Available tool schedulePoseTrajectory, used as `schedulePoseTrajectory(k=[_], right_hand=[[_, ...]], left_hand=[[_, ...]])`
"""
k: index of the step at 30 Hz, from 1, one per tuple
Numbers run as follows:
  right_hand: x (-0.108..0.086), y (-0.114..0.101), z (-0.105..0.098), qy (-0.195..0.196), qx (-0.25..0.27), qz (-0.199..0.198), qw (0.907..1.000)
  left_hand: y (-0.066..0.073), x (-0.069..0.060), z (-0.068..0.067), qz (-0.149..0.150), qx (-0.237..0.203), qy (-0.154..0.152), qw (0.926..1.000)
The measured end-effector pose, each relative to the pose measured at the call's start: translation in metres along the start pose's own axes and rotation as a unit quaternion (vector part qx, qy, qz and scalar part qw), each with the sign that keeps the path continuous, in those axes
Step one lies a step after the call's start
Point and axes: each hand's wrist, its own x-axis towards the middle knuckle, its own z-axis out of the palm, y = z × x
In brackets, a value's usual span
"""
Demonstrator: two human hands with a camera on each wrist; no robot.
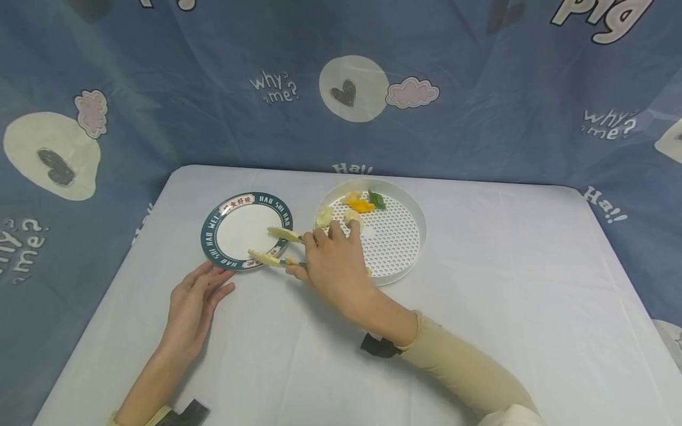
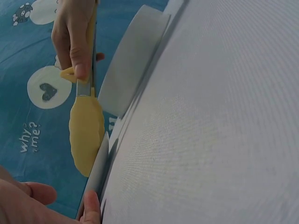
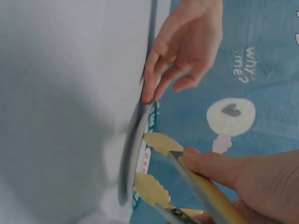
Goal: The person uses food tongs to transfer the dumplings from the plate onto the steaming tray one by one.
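Observation:
My right hand (image 1: 338, 263) grips a pair of tongs (image 1: 285, 234) with yellow scalloped heads. The two heads stand apart over the right side of a white plate (image 1: 237, 234) with a lettered green rim; nothing shows between them. With fairly straight fingers, my left hand (image 1: 193, 305) touches the plate's near-left edge, its thumb apart from the rim. In the right wrist view, the tongs (image 3: 156, 191) reach down to the plate's rim. A round white tray (image 1: 399, 236) with a perforated floor lies beyond the right hand, which partly covers it.
Inside the tray are a yellow-orange piece (image 1: 361, 205), a green leaf-like piece (image 1: 376, 199) and pale pieces (image 1: 324, 217) toward its left side. A white cloth (image 1: 506, 266) covers the table. Behind it hangs a blue printed curtain (image 1: 213, 89).

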Motion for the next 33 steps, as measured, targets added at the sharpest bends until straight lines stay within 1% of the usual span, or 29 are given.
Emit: schedulePoseTrajectory(k=[3,8,12,17,22,25,30,33], right_hand=[[-0.001,-0.003,0.003,-0.007,-0.012,-0.002,0.9999],[-0.001,-0.007,0.007,-0.020,-0.027,-0.017,0.9993],[-0.004,-0.010,0.016,-0.019,-0.045,-0.032,0.9983],[-0.008,-0.015,0.026,-0.012,-0.063,-0.037,0.9972],[-0.012,-0.019,0.034,-0.016,-0.077,-0.037,0.9962],[-0.013,-0.021,0.038,-0.013,-0.081,-0.031,0.9961],[-0.013,-0.024,0.040,-0.007,-0.080,-0.019,0.9966],[-0.013,-0.026,0.042,-0.007,-0.080,-0.015,0.9967]], left_hand=[[-0.001,0.001,0.001,-0.004,-0.002,0.001,1.0000],[0.000,0.001,0.000,0.000,0.003,0.004,1.0000],[-0.001,0.000,0.000,-0.001,0.002,0.004,1.0000],[0.000,0.000,0.002,-0.003,0.005,0.008,1.0000],[0.001,0.000,0.003,-0.009,0.007,0.015,0.9998],[0.001,-0.001,0.002,-0.006,0.007,0.016,0.9998],[0.000,-0.001,0.001,0.004,0.004,0.009,0.9999],[-0.001,0.000,0.001,0.005,0.004,0.004,1.0000]])
